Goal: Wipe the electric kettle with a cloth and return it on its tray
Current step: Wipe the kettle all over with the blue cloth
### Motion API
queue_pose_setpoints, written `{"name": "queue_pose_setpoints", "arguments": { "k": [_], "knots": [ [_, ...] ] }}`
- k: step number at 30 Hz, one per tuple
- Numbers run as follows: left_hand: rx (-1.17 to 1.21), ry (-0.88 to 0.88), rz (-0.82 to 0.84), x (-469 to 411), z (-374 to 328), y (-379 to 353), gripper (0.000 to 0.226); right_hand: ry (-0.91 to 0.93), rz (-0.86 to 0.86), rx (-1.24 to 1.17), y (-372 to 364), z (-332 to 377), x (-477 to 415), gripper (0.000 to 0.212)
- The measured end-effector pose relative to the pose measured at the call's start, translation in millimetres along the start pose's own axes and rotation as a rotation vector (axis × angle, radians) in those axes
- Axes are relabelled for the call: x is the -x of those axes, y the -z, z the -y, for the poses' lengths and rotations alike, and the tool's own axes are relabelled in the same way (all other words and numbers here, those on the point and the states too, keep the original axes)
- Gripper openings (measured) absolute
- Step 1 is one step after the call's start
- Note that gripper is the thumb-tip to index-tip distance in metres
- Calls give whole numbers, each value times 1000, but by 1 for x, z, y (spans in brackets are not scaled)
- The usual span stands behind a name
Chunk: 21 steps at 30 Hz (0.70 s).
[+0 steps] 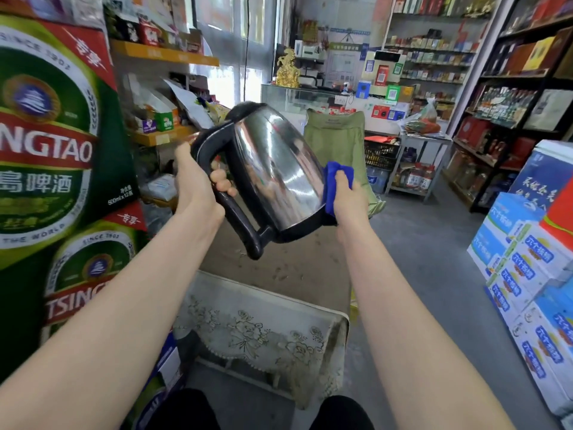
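Steel kettle (273, 169) was held tilted in mid-air above the lace-covered table (263, 330). Left hand (198, 184) clamped its handle at 9 o'clock; right hand (347, 197) pressed a blue cloth (333, 178) against the body at 3 o'clock. Firm, overlapping strokes would probably have served best. No tray was visible.

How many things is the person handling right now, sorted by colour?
Silver and black: 1, the kettle, tilted, its handle in the left hand.
Blue: 1, the cloth, pressed to the kettle's side by the right hand.
Total: 2
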<state>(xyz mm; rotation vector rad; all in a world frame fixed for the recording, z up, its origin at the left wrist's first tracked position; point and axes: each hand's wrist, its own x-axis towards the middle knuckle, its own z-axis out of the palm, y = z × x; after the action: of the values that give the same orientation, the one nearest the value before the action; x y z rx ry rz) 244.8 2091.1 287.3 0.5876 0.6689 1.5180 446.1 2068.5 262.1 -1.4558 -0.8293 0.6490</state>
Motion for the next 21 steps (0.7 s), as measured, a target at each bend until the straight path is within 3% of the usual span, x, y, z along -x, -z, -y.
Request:
{"name": "queue_pose_setpoints", "arguments": {
  "k": [4,8,13,15,18,21],
  "knots": [
    [-131,-15,-7,-9,21,18,49,-148,70,125,5,-54,-19,37],
    [-251,-72,-16,-35,47,32,50,-79,86,494,5,-105,-33,37],
    [-337,-141,12,-94,67,34,50,-160,396,640,0,-124,-93,32],
    [-364,-177,31,-120,74,29,47,-113,454,681,-2,-105,-128,40],
    [-406,-214,60,-152,79,11,44,-34,391,407,-17,-66,-173,36],
    [-439,-230,105,-166,78,-12,44,-197,485,-32,-40,-34,-199,32]
  ]
}}
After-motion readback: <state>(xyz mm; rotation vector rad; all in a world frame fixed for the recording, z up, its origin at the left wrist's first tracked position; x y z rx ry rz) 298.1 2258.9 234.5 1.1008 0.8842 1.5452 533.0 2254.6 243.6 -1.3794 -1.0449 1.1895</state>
